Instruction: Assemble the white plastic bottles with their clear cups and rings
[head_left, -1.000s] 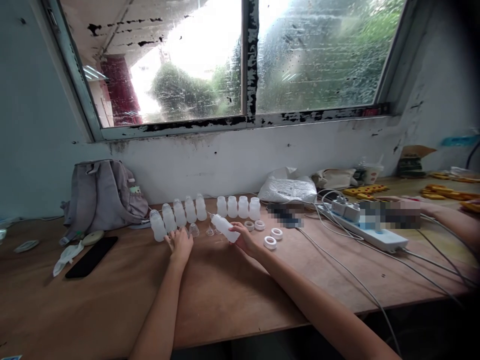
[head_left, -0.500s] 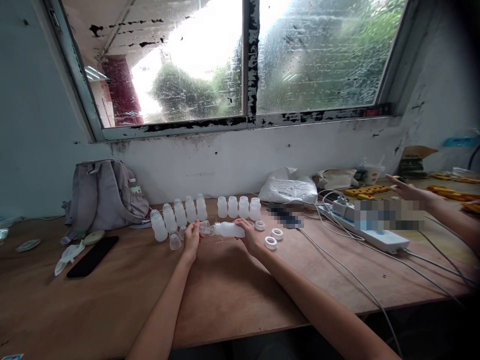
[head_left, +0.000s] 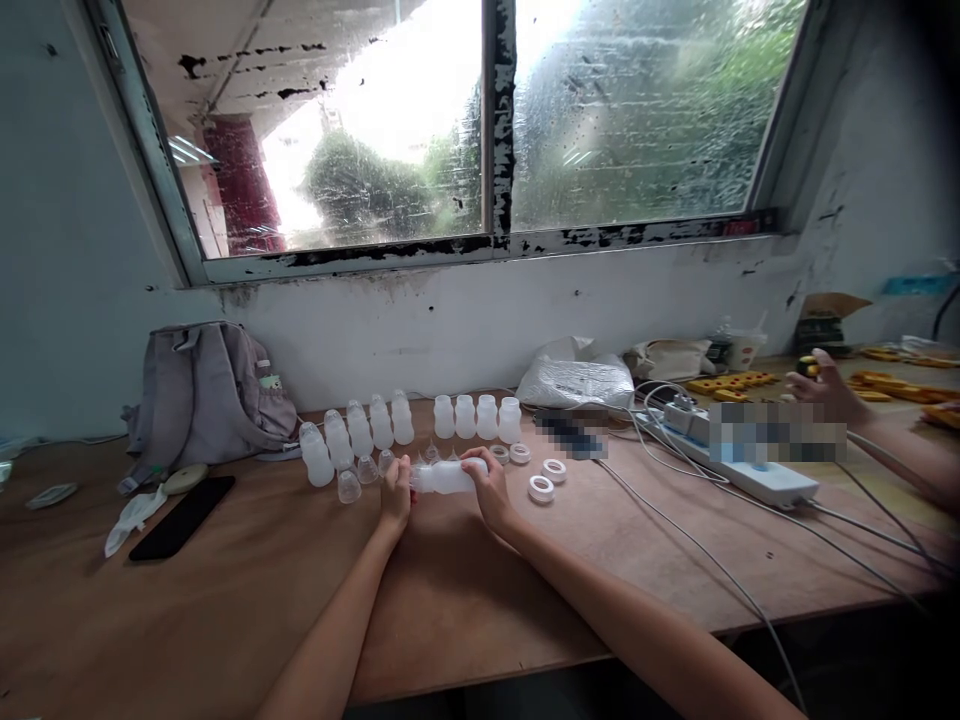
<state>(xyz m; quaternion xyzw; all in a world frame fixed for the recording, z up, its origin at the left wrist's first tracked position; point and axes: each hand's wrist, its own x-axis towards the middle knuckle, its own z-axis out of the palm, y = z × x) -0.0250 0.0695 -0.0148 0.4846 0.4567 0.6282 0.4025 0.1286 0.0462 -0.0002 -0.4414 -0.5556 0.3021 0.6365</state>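
Observation:
A frosted white baby bottle (head_left: 452, 477) lies sideways between my hands, raised just over the table. My right hand (head_left: 491, 490) is closed around its base end. Fingers of my left hand (head_left: 396, 495) grip a clear cap (head_left: 418, 479) against the bottle's other end; the fingers partly hide the cap. Behind to the left, capped bottles (head_left: 360, 428) stand in a slanting row, with loose clear caps (head_left: 349, 487) in front of them. Several open bottles (head_left: 465, 417) stand further right. White ring collars (head_left: 541, 489) lie beside my right hand.
A grey backpack (head_left: 214, 395) and a black phone (head_left: 182, 517) are on the left. On the right lie a silver padded bag (head_left: 576, 376), a second phone (head_left: 568, 432) and a power strip (head_left: 772, 483) with cables. Another person's hand (head_left: 829, 390) holds a yellow-and-black object there.
The clear cap in my left hand has come up against the bottle's end. Both hands have moved slightly closer together and nearer to me. The other person's hand has changed its pose.

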